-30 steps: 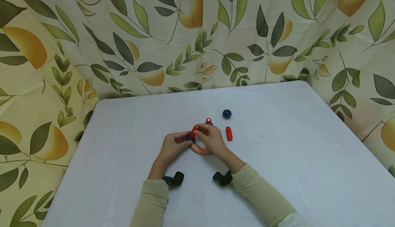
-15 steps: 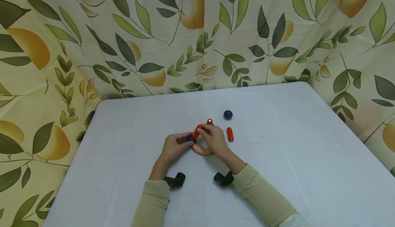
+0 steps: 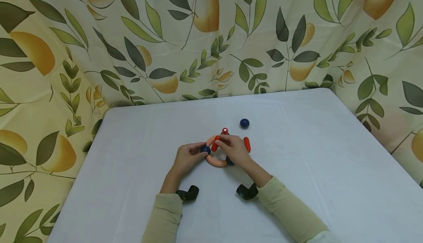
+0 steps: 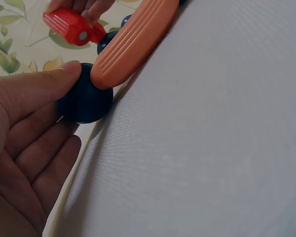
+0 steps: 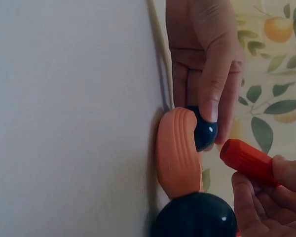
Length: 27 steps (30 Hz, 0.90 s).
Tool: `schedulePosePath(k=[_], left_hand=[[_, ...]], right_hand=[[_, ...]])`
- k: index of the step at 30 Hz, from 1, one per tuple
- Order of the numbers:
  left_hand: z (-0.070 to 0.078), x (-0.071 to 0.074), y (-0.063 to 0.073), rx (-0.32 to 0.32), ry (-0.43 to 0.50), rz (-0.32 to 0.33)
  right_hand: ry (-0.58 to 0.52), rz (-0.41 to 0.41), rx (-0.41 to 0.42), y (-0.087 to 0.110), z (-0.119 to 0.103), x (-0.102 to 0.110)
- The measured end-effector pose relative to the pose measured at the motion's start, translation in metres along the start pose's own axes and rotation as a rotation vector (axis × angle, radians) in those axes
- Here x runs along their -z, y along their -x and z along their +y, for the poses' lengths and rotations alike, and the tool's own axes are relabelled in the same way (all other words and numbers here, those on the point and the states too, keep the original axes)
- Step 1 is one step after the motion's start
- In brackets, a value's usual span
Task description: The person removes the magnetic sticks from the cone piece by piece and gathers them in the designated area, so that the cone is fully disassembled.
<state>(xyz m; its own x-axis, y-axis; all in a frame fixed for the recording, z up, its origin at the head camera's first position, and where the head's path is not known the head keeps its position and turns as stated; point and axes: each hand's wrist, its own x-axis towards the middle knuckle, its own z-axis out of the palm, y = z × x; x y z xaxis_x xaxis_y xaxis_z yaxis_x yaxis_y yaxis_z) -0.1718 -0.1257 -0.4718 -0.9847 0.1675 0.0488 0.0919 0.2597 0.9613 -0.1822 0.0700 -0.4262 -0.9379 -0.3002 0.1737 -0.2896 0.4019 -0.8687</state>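
- Red rod (image 3: 214,146) in the right hand (image 3: 236,151) has come away from the blue ball (image 3: 206,150), toward the table's (image 3: 99,184) right edge; thumb and fingers pinch it.
- Left hand (image 3: 187,158) pinches that ball, which touches an orange arc (image 3: 216,162).
- Loose ball (image 3: 244,123) lies nearer the far edge.

It is a curtained-off place (home or studio, I cannot tell): fruit-patterned cloth (image 3: 198,59) hangs around a white table (image 3: 297,155).
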Motion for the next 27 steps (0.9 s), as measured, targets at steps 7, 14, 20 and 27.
schedulePosePath(k=[7,14,20,27], left_hand=[[0.001,0.0,0.001,0.003,-0.008,0.009],[0.001,0.001,0.001,0.012,0.005,0.025],[0.001,0.001,0.0,0.008,0.012,0.023],[-0.001,-0.001,0.0,-0.021,0.014,0.022]], right_hand=[[-0.009,-0.069,-0.059,0.006,0.002,0.019],[0.031,-0.069,-0.097,0.007,0.007,0.04],[0.05,-0.065,-0.13,0.006,0.014,0.057],[0.066,-0.099,-0.216,0.008,0.026,0.084]])
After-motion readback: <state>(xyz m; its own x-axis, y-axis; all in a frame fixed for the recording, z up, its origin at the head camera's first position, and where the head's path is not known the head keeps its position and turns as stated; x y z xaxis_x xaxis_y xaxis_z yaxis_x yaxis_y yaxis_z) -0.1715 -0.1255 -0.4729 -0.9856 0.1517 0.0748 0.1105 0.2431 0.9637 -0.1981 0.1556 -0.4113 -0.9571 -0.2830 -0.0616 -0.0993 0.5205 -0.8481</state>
